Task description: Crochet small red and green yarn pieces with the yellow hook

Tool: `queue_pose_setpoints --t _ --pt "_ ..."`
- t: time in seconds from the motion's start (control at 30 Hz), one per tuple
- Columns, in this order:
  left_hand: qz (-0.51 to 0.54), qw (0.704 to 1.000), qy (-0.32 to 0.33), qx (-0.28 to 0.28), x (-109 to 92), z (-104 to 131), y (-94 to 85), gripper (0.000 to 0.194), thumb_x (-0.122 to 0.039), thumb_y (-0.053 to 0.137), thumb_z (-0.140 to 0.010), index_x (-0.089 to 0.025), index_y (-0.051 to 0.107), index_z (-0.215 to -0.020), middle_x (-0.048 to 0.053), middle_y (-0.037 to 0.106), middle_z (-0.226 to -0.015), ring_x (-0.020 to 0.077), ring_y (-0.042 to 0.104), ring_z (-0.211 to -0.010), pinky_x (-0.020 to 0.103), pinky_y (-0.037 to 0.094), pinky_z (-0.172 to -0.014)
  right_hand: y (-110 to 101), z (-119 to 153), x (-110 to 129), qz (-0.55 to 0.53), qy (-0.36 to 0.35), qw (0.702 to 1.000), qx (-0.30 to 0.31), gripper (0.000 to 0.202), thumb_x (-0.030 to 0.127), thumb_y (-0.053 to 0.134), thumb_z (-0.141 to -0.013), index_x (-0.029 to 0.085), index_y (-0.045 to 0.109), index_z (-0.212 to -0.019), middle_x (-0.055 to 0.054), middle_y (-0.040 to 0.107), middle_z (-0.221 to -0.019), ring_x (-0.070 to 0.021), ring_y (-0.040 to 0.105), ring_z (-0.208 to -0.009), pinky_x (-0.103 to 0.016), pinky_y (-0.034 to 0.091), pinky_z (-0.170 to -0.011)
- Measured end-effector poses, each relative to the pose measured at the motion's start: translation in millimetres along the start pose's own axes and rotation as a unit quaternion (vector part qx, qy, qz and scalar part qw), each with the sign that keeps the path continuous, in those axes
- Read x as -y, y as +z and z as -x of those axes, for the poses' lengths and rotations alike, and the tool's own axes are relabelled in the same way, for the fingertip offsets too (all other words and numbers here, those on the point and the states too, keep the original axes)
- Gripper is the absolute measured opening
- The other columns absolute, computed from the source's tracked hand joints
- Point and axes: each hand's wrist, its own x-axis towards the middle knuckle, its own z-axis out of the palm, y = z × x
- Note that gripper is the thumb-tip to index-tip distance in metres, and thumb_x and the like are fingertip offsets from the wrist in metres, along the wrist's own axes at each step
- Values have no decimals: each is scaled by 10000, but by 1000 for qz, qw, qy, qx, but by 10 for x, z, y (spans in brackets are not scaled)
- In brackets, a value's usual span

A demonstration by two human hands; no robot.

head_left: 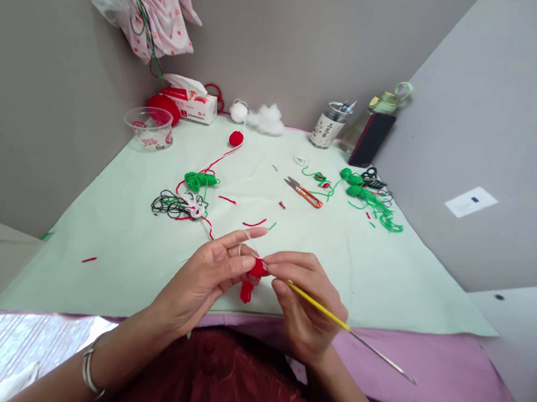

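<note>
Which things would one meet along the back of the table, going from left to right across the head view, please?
Clear plastic tub, tissue box, white yarn ball, white fluffy stuffing, jar of pens, dark phone.

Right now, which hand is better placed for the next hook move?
Probably the right hand: it grips the yellow-handled hook, tip at the red piece. The left hand holds that piece, with white yarn over a finger.
</note>
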Motion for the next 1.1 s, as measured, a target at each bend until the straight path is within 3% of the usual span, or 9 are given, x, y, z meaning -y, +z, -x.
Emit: queue_pose_setpoints --t 0.17,0.27,0.33,0.43,0.57,0.73,0.87,0.97,1.1 --pt "-70 992 100 -42 37 21 60 572 -226 890 -859 -229 700 -1399 -22 717 -859 121 639 -794 237 529 -769 8 109 -17 110 -24 994 -6 305 88 625 -1012 256 766 -1225 -71 774 -1043 -199 763 -932 -325 660 -768" --pt "-52 995 78 -41 56 27 84 573 -247 899 -856 -236 707 -1395 -25 714 -859 108 632 -766 224 525 -748 67 204 -44 183 -76 979 -46 395 38 637 -992 272 768 -1282 -73 739 -1045 -200 749 -933 -320 648 -749" --pt "-7 999 26 -21 45 23 78 533 -264 902 -850 -221 741 -1357 -12 717 -870 106 645 -782 221 532 -778 84 202 -39 149 -69 985 -52 404 19 617 -995 264 768 -1278 -65 736 -1029 -187 739 -911 -307 635 -735" --pt "30 999 -9 -11 3 13 52 492 -258 895 -845 -214 772 -1320 7 720 -899 119 665 -809 240 545 -811 52 122 -2 50 7 998 -36 326 59 592 -1019 252 771 -1211 -48 763 -987 -185 732 -896 -316 623 -761" --pt "-14 998 47 -31 -33 18 35 434 -225 887 -826 -218 806 -1252 -22 667 -827 101 600 -727 222 515 -728 -15 50 23 -72 104 990 -60 233 147 591 -1047 253 791 -1099 -36 775 -901 -208 728 -888 -368 603 -807" --pt "-90 987 123 -44 13 29 57 346 -192 833 -873 -269 829 -1210 -31 658 -846 99 592 -785 201 497 -771 2 23 -1 -215 178 958 -66 209 220 604 -1064 260 808 -1050 -35 750 -890 -182 699 -752 -351 588 -705" --pt "-104 986 124 -32 65 10 72 330 -213 845 -882 -292 835 -1202 -18 685 -874 126 630 -852 231 517 -829 61 -38 1 -158 146 975 -55 195 190 650 -1045 281 822 -1063 -38 799 -992 -191 732 -915 -340 598 -799" --pt "-96 988 118 -34 88 -4 73 350 -294 876 -878 -298 834 -1226 -14 687 -879 131 628 -859 234 516 -824 94 -19 -3 -107 125 985 -48 248 146 628 -1047 299 807 -1122 -29 802 -1007 -181 737 -899 -327 608 -781" --pt "-40 995 81 -51 96 -22 81 456 -317 937 -813 -290 829 -1255 -12 695 -859 114 601 -804 205 485 -746 116 87 -40 57 21 998 -18 361 91 676 -998 323 787 -1252 -58 779 -1097 -202 742 -972 -343 624 -811"
